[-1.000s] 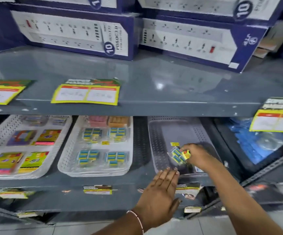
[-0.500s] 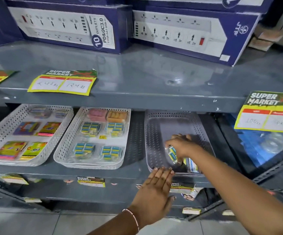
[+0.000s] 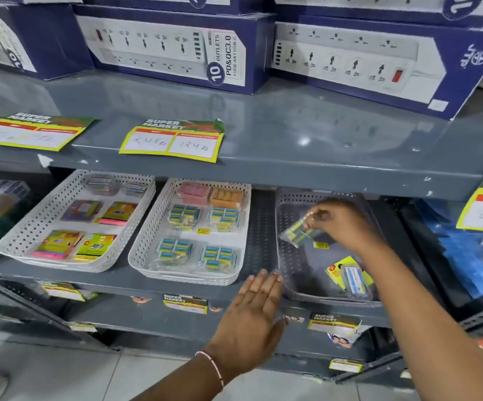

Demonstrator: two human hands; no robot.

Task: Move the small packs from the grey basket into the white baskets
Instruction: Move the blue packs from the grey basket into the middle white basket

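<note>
At lower centre the left hand (image 3: 253, 316) lies flat, fingers spread, holding nothing, at the shelf edge (image 3: 136, 287) beside the grey basket (image 3: 288, 256). Farther in, right of centre, the right hand (image 3: 341, 221) pinches a small pack (image 3: 298, 231) above that basket; another pack (image 3: 353, 277) lies in its near corner; the white baskets (image 3: 147, 247) sit centre-left

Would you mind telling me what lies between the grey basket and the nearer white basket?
In the head view, only bare perforated shelf separates the grey basket from the white basket; the left hand hovers in front.
</note>
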